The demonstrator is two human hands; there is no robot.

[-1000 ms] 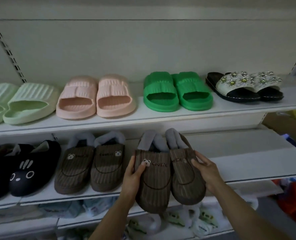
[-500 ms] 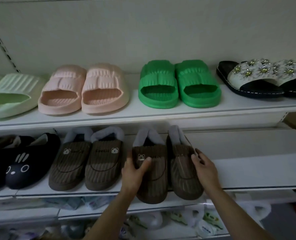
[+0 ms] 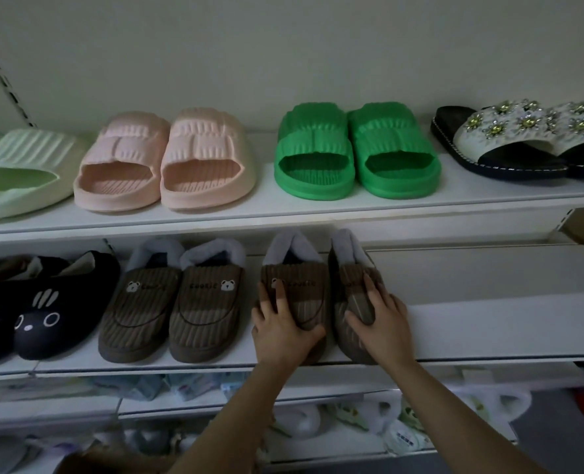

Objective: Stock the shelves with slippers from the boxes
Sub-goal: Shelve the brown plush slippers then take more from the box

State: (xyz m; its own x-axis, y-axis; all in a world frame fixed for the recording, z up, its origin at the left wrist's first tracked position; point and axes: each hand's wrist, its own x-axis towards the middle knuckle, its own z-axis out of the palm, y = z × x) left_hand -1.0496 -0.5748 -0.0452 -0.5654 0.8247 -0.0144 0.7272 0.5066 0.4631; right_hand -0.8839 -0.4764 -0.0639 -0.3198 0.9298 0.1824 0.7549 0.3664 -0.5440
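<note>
A pair of brown corduroy slippers with grey fleece lining rests on the middle shelf (image 3: 489, 323). My left hand (image 3: 282, 331) lies over the toe of the left slipper (image 3: 300, 285), thumb on one side and fingers on the other. My right hand (image 3: 383, 323) covers the toe of the right slipper (image 3: 348, 271), fingers spread along its top. Both slippers point toes toward me, with the toes at the shelf's front edge. A matching brown pair (image 3: 174, 302) stands just to their left.
Black rabbit-face slippers (image 3: 44, 313) sit at the far left of the same shelf. The upper shelf (image 3: 283, 217) holds pale green (image 3: 20, 172), pink (image 3: 164, 162), bright green (image 3: 355, 155) and flowered black slides (image 3: 523, 138). Bagged slippers (image 3: 369, 419) fill the lower shelf.
Both hands carried the brown pair forward and down onto the middle shelf. The slippers, held in the air before, now rest on the shelf. The camera moved closer.
</note>
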